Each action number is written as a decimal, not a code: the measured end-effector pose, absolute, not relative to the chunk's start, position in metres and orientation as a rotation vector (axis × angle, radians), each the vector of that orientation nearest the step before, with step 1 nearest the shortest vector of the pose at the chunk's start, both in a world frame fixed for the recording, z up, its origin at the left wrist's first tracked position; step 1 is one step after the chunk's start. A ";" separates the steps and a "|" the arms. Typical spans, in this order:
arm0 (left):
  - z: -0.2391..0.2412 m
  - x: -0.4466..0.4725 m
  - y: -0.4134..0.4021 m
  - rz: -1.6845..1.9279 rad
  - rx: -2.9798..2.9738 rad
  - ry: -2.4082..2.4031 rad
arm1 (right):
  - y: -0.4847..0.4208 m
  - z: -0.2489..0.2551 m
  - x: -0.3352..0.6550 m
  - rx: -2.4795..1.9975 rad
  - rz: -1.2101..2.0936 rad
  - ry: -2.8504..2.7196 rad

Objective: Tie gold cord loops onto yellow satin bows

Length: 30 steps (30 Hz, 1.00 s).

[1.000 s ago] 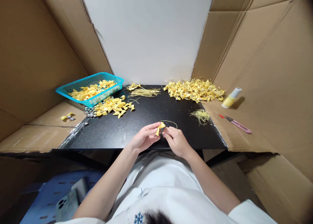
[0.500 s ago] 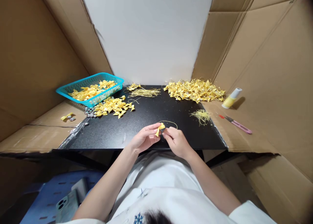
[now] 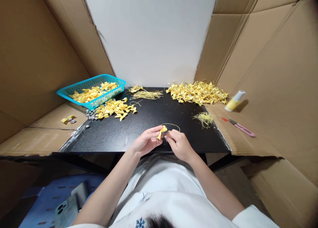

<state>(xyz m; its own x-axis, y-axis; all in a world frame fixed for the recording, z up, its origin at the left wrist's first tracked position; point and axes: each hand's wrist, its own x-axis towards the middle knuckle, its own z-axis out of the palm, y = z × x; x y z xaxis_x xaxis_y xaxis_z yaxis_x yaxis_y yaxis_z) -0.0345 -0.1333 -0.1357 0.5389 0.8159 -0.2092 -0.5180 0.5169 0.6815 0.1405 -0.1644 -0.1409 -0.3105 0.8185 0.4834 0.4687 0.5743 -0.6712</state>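
Observation:
My left hand [image 3: 147, 142] pinches a small yellow ribbon bow [image 3: 161, 131] above the near edge of the black table [image 3: 149, 122]. My right hand [image 3: 179, 143] is closed right beside it, its fingertips pinched on a thin gold cord [image 3: 172, 125] that loops out from the bow over the table. Both hands meet at the bow.
A teal basket [image 3: 92, 89] of yellow bows sits far left, loose bows [image 3: 114, 108] and silver beads [image 3: 89, 113] beside it. A big heap of finished bows [image 3: 197, 92] lies far right, cut cords [image 3: 147, 94] in the middle, thread scraps [image 3: 204, 117], a glue bottle [image 3: 234, 100], snips [image 3: 240, 126]. Cardboard walls surround.

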 end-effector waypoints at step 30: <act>-0.130 -0.032 -0.136 0.787 0.643 0.564 | -0.164 -0.141 0.141 -0.940 0.537 -1.954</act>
<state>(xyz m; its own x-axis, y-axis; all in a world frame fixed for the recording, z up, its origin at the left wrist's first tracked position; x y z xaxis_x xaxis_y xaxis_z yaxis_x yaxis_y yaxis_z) -0.0320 -0.1356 -0.1302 0.5822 0.7829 -0.2192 -0.4593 0.5392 0.7059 0.1410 -0.1640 -0.1409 -0.3297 0.7842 0.5257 0.4055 0.6205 -0.6712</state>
